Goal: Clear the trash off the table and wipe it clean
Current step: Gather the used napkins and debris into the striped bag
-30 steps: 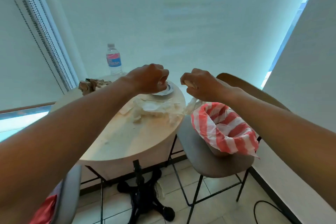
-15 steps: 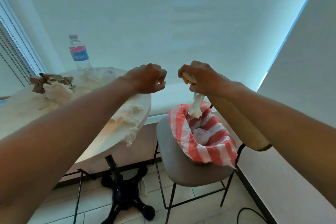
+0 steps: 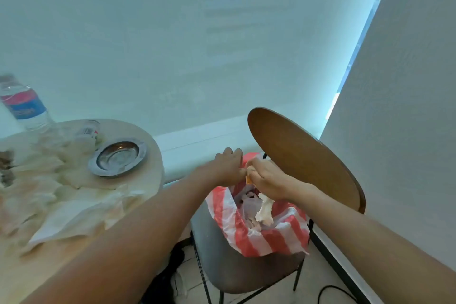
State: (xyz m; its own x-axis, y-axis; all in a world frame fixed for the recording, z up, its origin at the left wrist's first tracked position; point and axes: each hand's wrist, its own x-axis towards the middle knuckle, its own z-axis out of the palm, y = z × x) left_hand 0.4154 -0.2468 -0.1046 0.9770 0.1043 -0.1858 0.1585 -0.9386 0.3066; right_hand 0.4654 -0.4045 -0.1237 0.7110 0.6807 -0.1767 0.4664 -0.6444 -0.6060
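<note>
Both hands are meeting over the open mouth of the red-and-white striped bag (image 3: 256, 234), which is sitting on the grey seat of a chair (image 3: 222, 261) just beside the worktop (image 3: 150, 180). The right hand (image 3: 269, 180) is holding a crumpled white tissue (image 3: 265, 210); its grip is narrow, fingers curled round the top of the wad, and the loose end is hanging down inside the bag. Something orange is showing at the fingertips, too small to name. The left hand (image 3: 229, 168) is sitting at the far rim of the bag with its fingers curled; it is probably pinching the plastic edge, though the contact is hidden behind the knuckles, so I cannot tell for sure. The two hands are touching or nearly so.

More white scraps are lying in the bottom of the bag. On the worktop, a spread of crumpled tissues (image 3: 61, 195) is covering much of the near surface. A round metal ashtray (image 3: 118, 158) is resting beyond them, near the right edge. A small clear container (image 3: 87, 132) is standing behind the ashtray, and a water bottle (image 3: 23, 106) with a blue and red label is standing at the far left. The chair's wooden backrest (image 3: 303, 158) is rising behind the hands.
</note>
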